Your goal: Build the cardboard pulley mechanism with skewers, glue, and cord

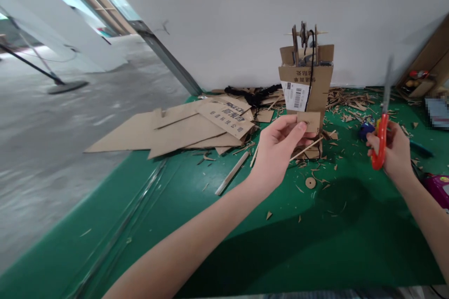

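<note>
My left hand (280, 147) pinches a small square cardboard piece (309, 121) between thumb and fingers, with a thin wooden stick (306, 149) jutting out below it. It is held in front of a tall cardboard tower (308, 79) that carries a barcode label, a black cord and a spool on a skewer at its top. My right hand (394, 152) grips orange-handled scissors (381, 142) with the blurred blades pointing up, to the right of the tower.
A green table (245, 243) is littered with cardboard scraps (347, 103) and a small cardboard disc (310, 182). Flat cardboard sheets (182, 131) lie at the left. A wooden strip (232, 173) lies near my wrist. A cardboard box (426, 74) and a purple object (438, 189) sit at the right.
</note>
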